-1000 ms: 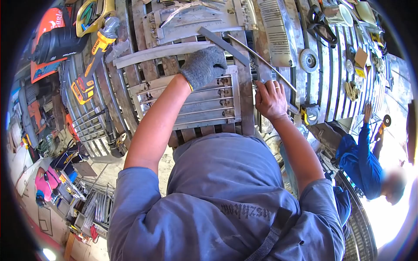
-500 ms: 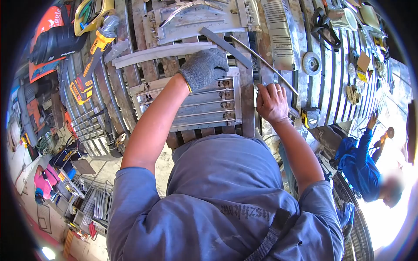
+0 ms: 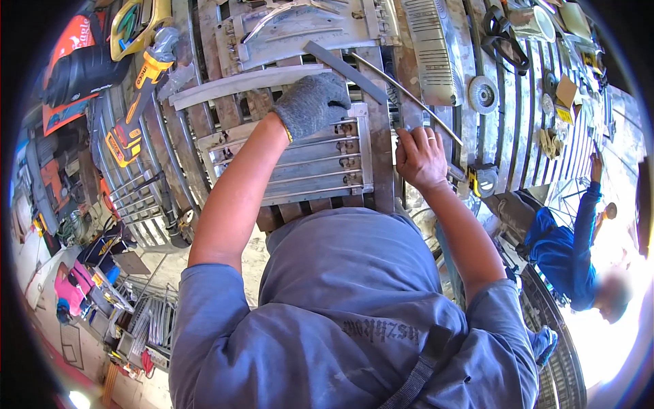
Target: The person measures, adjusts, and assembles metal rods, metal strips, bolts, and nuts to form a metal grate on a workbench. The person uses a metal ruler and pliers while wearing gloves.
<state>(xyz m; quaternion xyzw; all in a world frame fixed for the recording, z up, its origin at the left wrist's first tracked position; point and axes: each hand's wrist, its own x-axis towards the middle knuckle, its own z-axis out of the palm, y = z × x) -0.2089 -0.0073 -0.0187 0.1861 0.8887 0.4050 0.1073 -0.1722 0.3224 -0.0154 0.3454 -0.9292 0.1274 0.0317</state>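
Note:
My left hand [image 3: 312, 103], in a grey knit glove, presses flat on the upper part of a metal louvered frame [image 3: 300, 167] lying on the slatted workbench [image 3: 518, 129]. My bare right hand [image 3: 421, 158], wearing a ring, is closed at the frame's right edge, its fingers curled around a small tool whose shape I cannot make out. A thin steel rod [image 3: 409, 95] and a flat metal bar [image 3: 344, 68] lie diagonally just beyond both hands.
A yellow angle grinder [image 3: 139, 102] lies at the bench's left. A tape measure [image 3: 484, 178] sits right of my right hand, a grinding disc [image 3: 482, 93] further back. Another person in blue [image 3: 569, 252] bends at the right. Tools and parts cover the floor at left.
Both hands stay on the frame. My right hand has shifted slightly up along the frame's right edge. The person in blue has raised an arm.

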